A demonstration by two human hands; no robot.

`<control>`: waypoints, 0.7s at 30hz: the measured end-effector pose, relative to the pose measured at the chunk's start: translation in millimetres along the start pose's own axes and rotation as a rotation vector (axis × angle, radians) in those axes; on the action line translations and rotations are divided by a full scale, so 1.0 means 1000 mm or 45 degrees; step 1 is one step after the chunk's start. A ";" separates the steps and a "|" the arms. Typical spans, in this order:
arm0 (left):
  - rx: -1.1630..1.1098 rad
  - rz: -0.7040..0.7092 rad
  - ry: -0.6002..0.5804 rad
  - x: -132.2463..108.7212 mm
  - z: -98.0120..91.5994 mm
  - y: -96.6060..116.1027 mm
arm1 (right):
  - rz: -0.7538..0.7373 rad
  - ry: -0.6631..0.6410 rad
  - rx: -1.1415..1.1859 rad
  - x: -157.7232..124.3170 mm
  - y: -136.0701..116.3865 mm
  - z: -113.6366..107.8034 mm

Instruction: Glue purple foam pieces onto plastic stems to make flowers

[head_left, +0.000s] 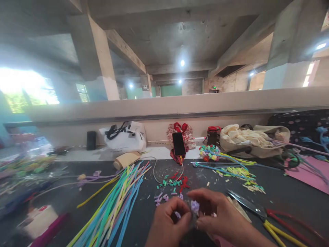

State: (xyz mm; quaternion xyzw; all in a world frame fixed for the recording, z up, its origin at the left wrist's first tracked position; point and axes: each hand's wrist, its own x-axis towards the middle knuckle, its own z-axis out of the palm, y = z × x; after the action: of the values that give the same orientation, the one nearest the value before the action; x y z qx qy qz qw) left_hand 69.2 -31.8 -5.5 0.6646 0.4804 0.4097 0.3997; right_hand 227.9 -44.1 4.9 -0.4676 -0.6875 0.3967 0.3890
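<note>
Over the dark tabletop, my left hand [170,221] is curled with thumb and forefinger pressed together. A bit of purple shows inside its curl. My right hand [222,212] is close beside it, fingers bent round toward the thumb. Between the two sits a small purple flower-like piece [194,206], crumpled in shape; the exact grip on it is partly hidden by the fingers. Just beyond my hands lie short purple pieces [158,198], green pieces [169,180] and red pieces [184,184].
Long coloured strips [113,202] lie to the left. Large scissors [259,209] with red and yellow handles rest at right. Short yellow pieces [238,172] are scattered farther back. Behind stand a phone [179,144] on a cable, a white bag [125,139] and a cloth bag [253,147].
</note>
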 end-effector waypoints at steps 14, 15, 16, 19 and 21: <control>0.183 0.160 0.050 -0.006 0.000 0.007 | -0.165 0.022 0.015 0.001 -0.005 -0.002; 0.191 0.175 0.056 -0.006 0.000 0.007 | -0.171 0.023 0.014 0.001 -0.006 -0.003; 0.200 0.188 0.060 -0.006 0.000 0.007 | -0.179 0.020 0.010 0.000 -0.005 -0.003; 0.205 0.194 0.071 -0.007 0.000 0.006 | -0.194 0.001 0.008 -0.001 -0.003 -0.002; 0.139 0.151 0.066 -0.005 0.000 0.004 | -0.183 0.025 0.044 0.000 0.000 -0.002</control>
State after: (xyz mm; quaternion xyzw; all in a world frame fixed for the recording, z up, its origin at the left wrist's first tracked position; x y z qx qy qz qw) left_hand 69.4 -37.6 -2.5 0.7019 0.4720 0.4229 0.3251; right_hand 230.3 -43.7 5.4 -0.4142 -0.7083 0.3750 0.4313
